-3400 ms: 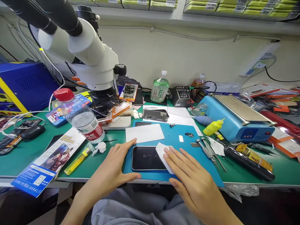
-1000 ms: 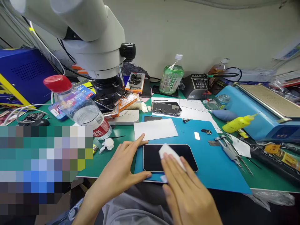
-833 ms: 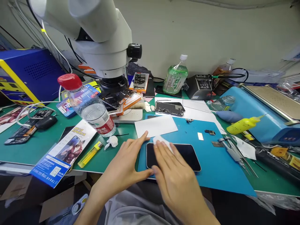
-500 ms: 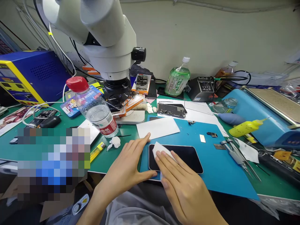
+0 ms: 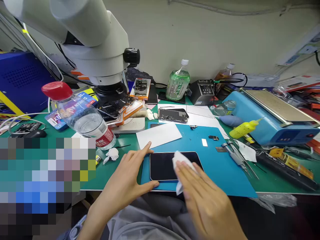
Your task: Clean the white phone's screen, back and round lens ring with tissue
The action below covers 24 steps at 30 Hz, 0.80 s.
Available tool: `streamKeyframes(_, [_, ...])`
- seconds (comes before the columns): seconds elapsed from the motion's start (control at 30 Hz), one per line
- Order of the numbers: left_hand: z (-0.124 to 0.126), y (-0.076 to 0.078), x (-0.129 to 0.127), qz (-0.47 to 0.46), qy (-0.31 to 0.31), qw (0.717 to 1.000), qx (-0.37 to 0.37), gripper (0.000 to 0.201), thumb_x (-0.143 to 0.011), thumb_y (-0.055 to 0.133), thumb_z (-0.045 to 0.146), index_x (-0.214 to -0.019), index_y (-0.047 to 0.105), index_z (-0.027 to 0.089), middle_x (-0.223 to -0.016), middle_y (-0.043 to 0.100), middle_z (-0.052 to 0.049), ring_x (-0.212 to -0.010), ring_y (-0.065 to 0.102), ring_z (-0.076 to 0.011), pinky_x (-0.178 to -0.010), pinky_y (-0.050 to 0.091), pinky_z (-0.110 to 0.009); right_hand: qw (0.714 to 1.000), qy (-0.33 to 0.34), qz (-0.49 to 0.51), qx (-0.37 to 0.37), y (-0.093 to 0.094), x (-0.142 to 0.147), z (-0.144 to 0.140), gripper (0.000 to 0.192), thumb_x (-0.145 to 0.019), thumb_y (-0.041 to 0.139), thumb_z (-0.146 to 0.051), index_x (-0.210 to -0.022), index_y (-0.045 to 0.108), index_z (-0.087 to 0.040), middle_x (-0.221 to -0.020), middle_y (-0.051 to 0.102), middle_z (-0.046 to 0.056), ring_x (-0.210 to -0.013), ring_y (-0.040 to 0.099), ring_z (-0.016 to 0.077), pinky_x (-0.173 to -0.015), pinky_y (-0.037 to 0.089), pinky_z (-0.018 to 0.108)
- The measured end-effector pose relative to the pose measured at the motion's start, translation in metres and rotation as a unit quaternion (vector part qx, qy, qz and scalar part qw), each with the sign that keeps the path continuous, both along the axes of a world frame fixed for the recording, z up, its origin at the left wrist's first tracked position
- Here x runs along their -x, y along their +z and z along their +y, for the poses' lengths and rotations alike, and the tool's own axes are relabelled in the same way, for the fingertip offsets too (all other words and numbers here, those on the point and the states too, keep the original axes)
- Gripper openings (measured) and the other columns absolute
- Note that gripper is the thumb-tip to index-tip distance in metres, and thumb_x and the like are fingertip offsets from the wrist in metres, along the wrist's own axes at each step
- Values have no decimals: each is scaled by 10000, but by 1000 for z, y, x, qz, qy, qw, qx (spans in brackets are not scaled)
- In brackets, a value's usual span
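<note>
One phone [image 5: 162,165] is lying screen-up on the single blue mat [image 5: 225,170], directly under the person's fingers. The left hand [image 5: 127,181] is resting flat with its fingers spread wide, index finger reaching along the phone's far left corner and thumb pressing at its near left edge, so the phone is sitting between them. The right hand [image 5: 200,190] is pressing one white wipe [image 5: 181,163] onto the screen with flat, close-set fingers; the wipe is sticking out just beyond the fingertips and hanging below them over the near edge.

Beyond the left fingertips, one white card [image 5: 158,135] is lying on the mat, and one red-capped water bottle [image 5: 80,116] is standing farther left. One green bottle [image 5: 178,81] is standing well beyond both hands, and one yellow squeeze bottle [image 5: 243,128] is lying off to the right.

Compared with half a second ago, the wipe and right fingers are sitting nearer the screen's middle rather than its left end; the left hand is staying put.
</note>
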<state>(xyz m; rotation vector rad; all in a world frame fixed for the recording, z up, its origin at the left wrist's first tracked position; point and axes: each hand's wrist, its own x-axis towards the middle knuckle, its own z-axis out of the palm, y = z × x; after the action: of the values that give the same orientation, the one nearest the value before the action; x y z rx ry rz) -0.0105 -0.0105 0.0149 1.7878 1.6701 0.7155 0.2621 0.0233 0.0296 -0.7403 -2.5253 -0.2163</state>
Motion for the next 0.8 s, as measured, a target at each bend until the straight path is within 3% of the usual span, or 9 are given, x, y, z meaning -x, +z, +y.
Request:
streamKeyframes(0.13, [0, 1, 0, -3, 4, 1000, 5, 1062, -916, 813, 369, -1671, 93, 568, -1556, 550, 46, -1361, 480, -271, -1190, 425, -479, 996, -84, 8, -7, -6, 11, 11, 489, -1043, 524, -140, -1520, 573, -43, -1576, 611, 131, -1507, 555, 240, -1333, 398, 446])
streamKeyframes(0.27, [-2, -1, 0, 4, 6, 1000, -11, 1047, -926, 785, 285, -1662, 104, 584, -1551, 566, 59, -1342, 502, -262, -1181, 435, -470, 999, -21, 14, 34, -2, 55, -4, 475, -1048, 507, -212, -1465, 624, -20, -1550, 623, 151, -1461, 602, 288, -1254, 512, 461])
streamKeyframes(0.33, [-2, -3, 0, 10, 8, 1000, -14, 1051, -929, 760, 233, -1659, 95, 593, -1549, 569, 66, -1343, 505, -253, -1175, 442, -461, 999, 11, 26, 38, -2, 59, -17, 478, -1028, 509, -200, -1447, 638, -9, -1538, 632, 157, -1453, 608, 289, -1244, 524, 442])
streamKeyframes(0.47, [-2, -5, 1, 22, 6, 1000, -15, 1006, -934, 785, 336, -1671, 135, 552, -1579, 561, 31, -1360, 508, -290, -1164, 453, -495, 999, -35, 22, 1, -6, 22, -29, 474, -978, 539, -102, -1431, 650, -15, -1525, 648, 140, -1470, 593, 262, -1259, 505, 421])
streamKeyframes(0.57, [-2, -6, 1, 32, 7, 999, -9, 943, -949, 774, 420, -1674, 180, 524, -1576, 564, -2, -1364, 514, -318, -1161, 454, -527, 996, -91, 6, -14, -8, -6, -17, 494, -994, 535, -88, -1478, 607, -21, -1553, 628, 138, -1494, 569, 254, -1275, 485, 437])
streamKeyframes(0.7, [-2, -6, 1, 42, 4, 999, -13, 972, -946, 776, 446, -1673, 140, 551, -1568, 579, 14, -1347, 525, -320, -1158, 456, -547, 988, -151, 23, -10, -11, -6, 0, 497, -1029, 530, -118, -1514, 566, -15, -1548, 630, 162, -1472, 593, 270, -1264, 500, 478])
streamKeyframes(0.8, [-3, -5, 0, 51, 12, 999, -13, 949, -952, 765, 455, -1661, 146, 569, -1576, 574, 36, -1350, 526, -319, -1153, 461, -547, 986, -162, 33, -9, -13, -6, -11, 511, -1021, 539, -107, -1521, 553, -3, -1567, 614, 168, -1509, 552, 280, -1277, 484, 481])
